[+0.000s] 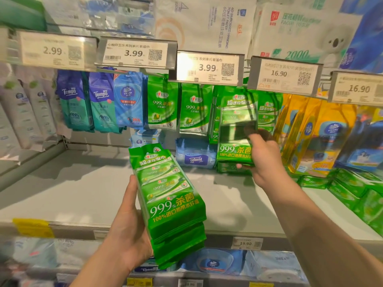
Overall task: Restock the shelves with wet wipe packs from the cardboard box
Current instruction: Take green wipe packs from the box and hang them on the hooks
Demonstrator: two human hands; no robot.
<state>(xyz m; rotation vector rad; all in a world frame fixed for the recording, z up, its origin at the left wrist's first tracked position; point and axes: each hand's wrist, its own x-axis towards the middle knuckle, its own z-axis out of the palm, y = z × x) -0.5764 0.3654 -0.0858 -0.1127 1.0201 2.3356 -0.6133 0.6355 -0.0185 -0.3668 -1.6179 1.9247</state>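
My left hand (128,226) grips a stack of green wet wipe packs (170,195) upright as ready supply, nearest me. Ahead and to its right, my right hand (262,158) grasps one pack (236,139), apparently hanging it below the price tag (285,74).

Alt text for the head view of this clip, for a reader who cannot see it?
A person's right hand holds a green wet wipe pack up among the hanging green packs, while the left hand grips a stack of green packs above a pale shelf. Price tags hang overhead.
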